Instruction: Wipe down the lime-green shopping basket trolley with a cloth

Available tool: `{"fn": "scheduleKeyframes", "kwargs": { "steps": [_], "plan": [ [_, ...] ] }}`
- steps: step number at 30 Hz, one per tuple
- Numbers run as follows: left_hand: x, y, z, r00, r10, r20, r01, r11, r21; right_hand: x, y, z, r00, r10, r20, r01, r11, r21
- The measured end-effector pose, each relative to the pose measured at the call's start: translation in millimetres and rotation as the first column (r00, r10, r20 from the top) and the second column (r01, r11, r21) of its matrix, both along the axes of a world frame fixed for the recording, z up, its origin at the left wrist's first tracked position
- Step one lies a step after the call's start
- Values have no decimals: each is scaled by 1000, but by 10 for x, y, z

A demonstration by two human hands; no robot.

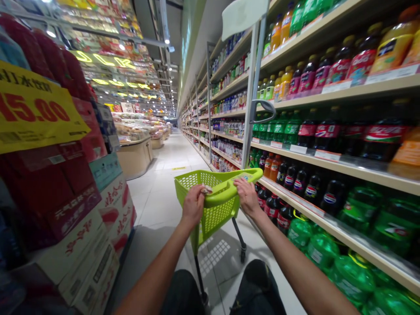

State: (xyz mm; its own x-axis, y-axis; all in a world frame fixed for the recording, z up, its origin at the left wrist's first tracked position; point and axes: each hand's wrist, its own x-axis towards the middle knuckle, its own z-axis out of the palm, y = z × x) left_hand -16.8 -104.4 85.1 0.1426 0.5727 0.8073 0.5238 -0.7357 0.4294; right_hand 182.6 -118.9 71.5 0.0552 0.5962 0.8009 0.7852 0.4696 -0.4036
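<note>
A bright green plastic shopping cart (215, 218) stands before me on dark legs with casters. My left hand (193, 204) is closed at the left end of the cart handle (226, 192), pinching a small crumpled whitish wipe (206, 189) against it. Further right, my right hand (246, 195) is closed round the same handle, its fingers curled over the top near a printed label (242, 177). The cart's basket has a grid of holes in its walls. Most of its inside is hidden by the handle.
Shelves of soft drink bottles (328, 131) line my right side, with large green bottles (321, 249) at floor level. Stacked drink cartons (75, 253) under a yellow price sign (36, 109) stand close on the left. A tiled aisle (170, 151) runs ahead past a rounded display counter (134, 157).
</note>
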Motion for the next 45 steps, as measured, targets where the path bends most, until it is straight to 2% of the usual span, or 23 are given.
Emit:
{"fn": "scheduleKeyframes", "kwargs": {
  "steps": [3, 7, 11, 14, 16, 18, 20, 22, 25, 28, 30, 32, 34, 36, 37, 42, 43, 45],
  "plan": [
    [127, 9, -57, 994, -92, 62, 93, 995, -21, -123, -121, 10, 999, 36, -13, -36, 999, -28],
    [474, -127, -113, 983, -174, 52, 175, 985, -11, -152, -246, 10, 994, 47, -102, -44, 998, 33],
    [754, -249, -149, 957, -291, -5, 291, 956, 45, 191, -258, 26, 972, 117, -204, -113, 993, 31],
    [828, -192, -216, 923, -378, -76, 385, 915, 122, 472, -266, 51, 950, 176, -259, -174, 984, 30],
    [804, -66, -292, 922, -380, -76, 387, 912, 135, 607, -295, 88, 943, 206, -261, -209, 978, 18],
    [744, 93, -382, 950, -311, -2, 309, 944, 112, 682, -344, 150, 954, 196, -229, -210, 977, -40],
    [689, 221, -460, 973, -219, 74, 212, 974, 84, 673, -405, 226, 985, 104, -140, -122, 985, -124],
    [690, 258, -499, 981, -168, 94, 161, 984, 81, 567, -467, 297, 999, -24, 26, 28, 984, -178],
    [834, 145, -468, 978, -206, 15, 203, 972, 119, 301, -527, 351, 937, -162, 311, 231, 952, -200],
    [995, 40, -415, 960, -262, -99, 277, 943, 185, 156, -537, 330, 852, -257, 455, 385, 898, -213],
    [960, 92, -447, 949, -271, -159, 300, 932, 205, 221, -537, 285, 842, -271, 467, 398, 896, -197],
    [776, 238, -556, 955, -238, -175, 269, 946, 180, 371, -544, 231, 855, -263, 446, 360, 921, -148],
    [523, 408, -709, 979, -147, -138, 164, 980, 116, 504, -550, 177, 847, -314, 428, 377, 924, -69],
    [340, 513, -846, 994, -39, -99, 45, 997, 61, 533, -536, 129, 808, -393, 439, 442, 897, -12],
    [309, 524, -893, 994, -22, -105, 27, 998, 53, 499, -517, 105, 786, -413, 459, 469, 883, -7],
    [540, 386, -958, 967, -134, -215, 171, 971, 167, 170, -364, -48, 741, -297, 603, 448, 887, -114],
    [534, 387, -978, 962, -136, -235, 181, 966, 186, 143, -345, -87, 735, -284, 616, 441, 890, -117],
    [365, 456, -1054, 964, -98, -248, 148, 970, 192, 152, -332, -166, 727, -282, 626, 429, 898, -94]
  ]
}}
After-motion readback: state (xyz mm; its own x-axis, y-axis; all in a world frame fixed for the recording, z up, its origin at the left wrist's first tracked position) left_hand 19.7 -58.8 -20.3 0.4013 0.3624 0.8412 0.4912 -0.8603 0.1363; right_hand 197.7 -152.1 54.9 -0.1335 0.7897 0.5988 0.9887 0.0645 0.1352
